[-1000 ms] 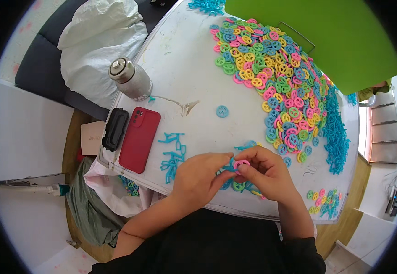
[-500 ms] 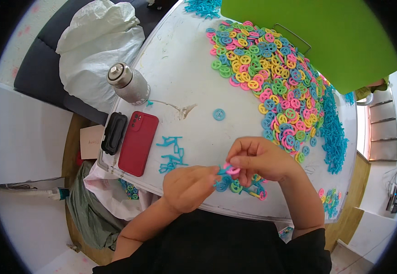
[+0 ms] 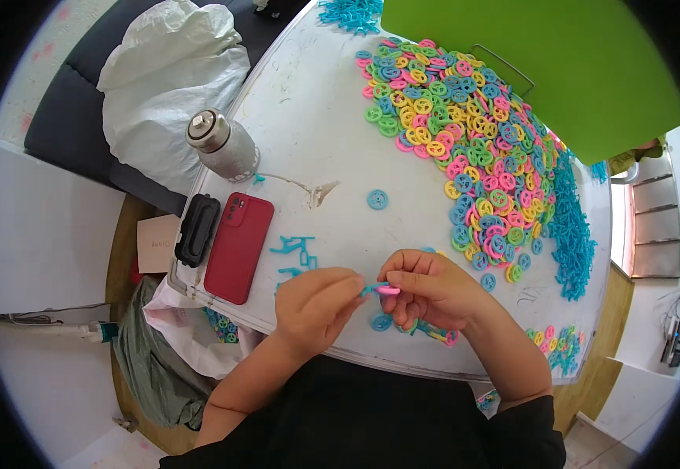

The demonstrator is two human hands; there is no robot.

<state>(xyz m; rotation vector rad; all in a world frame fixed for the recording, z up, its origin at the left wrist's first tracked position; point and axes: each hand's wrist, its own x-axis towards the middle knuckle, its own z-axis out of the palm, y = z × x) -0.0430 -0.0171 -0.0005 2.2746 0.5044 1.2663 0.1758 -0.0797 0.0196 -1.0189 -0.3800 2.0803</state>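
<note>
Close to the table's near edge, my two hands meet over a small pink plastic wheel (image 3: 387,290). My right hand (image 3: 434,288) pinches the wheel between thumb and fingers. From the left, my left hand (image 3: 318,305) grips a small teal plastic piece (image 3: 369,289), its end touching the wheel; most of that piece is hidden by the fingers. Below the right hand lie a blue wheel (image 3: 382,322) and several joined wheels and teal pieces, partly covered. Loose teal pieces (image 3: 301,248) lie beyond my left hand. A single blue wheel (image 3: 377,199) rests mid-table.
A large heap of coloured wheels (image 3: 480,141) spreads across the far right, beside a pile of teal pieces (image 3: 570,234) and a green board (image 3: 551,62). At left are a red phone (image 3: 238,248), a black case (image 3: 197,229) and a steel flask (image 3: 222,144). A small mixed pile (image 3: 563,344) sits at right.
Both hands have shifted slightly, the left one upward and the right one downward. The pink wheel has tilted flatter and moved a little left. Another blue wheel now shows beside the heap.
</note>
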